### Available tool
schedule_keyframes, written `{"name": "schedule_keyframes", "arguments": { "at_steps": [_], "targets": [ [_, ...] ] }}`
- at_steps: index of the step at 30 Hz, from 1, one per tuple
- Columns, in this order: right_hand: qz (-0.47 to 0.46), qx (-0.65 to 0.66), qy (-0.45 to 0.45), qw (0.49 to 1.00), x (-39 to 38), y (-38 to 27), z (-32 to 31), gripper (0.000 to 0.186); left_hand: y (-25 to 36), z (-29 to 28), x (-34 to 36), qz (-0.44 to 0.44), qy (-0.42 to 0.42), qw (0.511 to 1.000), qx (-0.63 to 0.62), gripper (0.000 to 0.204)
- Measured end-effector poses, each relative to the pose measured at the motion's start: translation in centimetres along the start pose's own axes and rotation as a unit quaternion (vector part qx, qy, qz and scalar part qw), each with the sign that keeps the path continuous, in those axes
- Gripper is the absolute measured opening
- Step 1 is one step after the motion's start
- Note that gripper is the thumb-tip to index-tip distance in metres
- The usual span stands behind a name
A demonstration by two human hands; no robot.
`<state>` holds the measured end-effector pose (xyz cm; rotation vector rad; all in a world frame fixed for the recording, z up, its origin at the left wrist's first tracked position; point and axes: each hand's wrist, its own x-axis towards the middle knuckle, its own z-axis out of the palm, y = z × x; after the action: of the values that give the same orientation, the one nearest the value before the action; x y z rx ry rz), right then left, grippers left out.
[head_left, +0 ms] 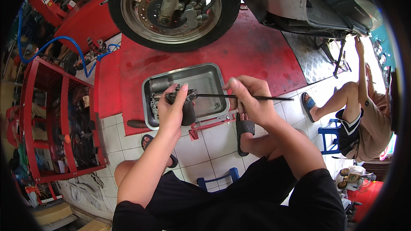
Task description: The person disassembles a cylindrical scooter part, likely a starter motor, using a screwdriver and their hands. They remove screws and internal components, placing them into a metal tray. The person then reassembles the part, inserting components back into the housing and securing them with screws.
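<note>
Left hand [172,109] grasping a dark metal part [188,114], right hand [255,102] pinching a black rod [216,96].
Likely rigid, perhaps oily: best held by its body, against the left hand.

I note a single view, taken from the left of two fisheye cameras worn on the person's head. It faces steeply down and forward, past the black shorts [257,182] at the near side. The left hand [172,110] and right hand [256,99] fall close, around mid-view; a wheel [150,15] fills the far edge. Straight edges bend toward the dark rim.
</note>
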<state>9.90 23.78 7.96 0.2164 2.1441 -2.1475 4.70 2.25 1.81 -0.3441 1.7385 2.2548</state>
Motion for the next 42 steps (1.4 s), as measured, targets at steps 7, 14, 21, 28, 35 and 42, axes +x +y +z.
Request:
{"name": "schedule_keyframes", "arguments": {
  "at_steps": [7,14,21,28,35,42],
  "targets": [
    [-0.186,-0.014,-0.001,0.982,1.8,3.0,-0.4,0.021,-0.9,0.1,1.0,-0.02,0.015,1.0,0.001,0.048],
    [-0.043,-0.002,0.018,0.999,0.8,0.9,0.4,0.025,-1.0,0.3,1.0,-0.01,0.014,1.0,0.013,0.044],
    [-0.191,-0.104,-0.014,0.976,1.3,2.6,-0.4,0.012,-1.1,0.2,1.6,-0.02,-0.011,1.0,0.008,0.045],
    [-0.07,-0.013,0.01,0.997,1.1,1.6,0.0,0.012,-0.5,0.8,0.9,-0.043,-0.008,0.999,-0.005,0.037],
    [-0.141,-0.053,-0.002,0.988,1.8,2.7,0.3,0.01,-0.7,0.0,1.8,-0.04,-0.002,0.999,0.0,0.044],
    [-0.152,-0.05,-0.018,0.987,1.3,2.9,-0.1,0.018,-0.2,0.3,1.5,-0.054,0.011,0.998,0.015,0.042]
  ]
}}
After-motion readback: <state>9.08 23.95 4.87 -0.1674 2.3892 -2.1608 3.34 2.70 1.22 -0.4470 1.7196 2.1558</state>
